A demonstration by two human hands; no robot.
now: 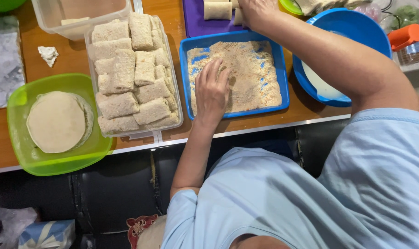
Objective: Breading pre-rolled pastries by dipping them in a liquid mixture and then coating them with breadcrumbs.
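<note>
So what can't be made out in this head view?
- Right hand: fingers cut off by the top edge, so any grip is unseen.
- Left hand: palm down on the crumbs in the blue rectangular tray, hiding anything beneath.
- Round blue plastic bowl: the right forearm covers part of the white liquid.

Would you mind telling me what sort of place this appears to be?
Probably a home kitchen table used for food preparation: a blue tray of breadcrumbs, a clear container of breaded rolls, and a green bowl of round wrappers.

a shallow square blue plastic tray (pixel 283 69) lies flat on the wooden table, filled unevenly with tan breadcrumbs (pixel 253 74).
</note>
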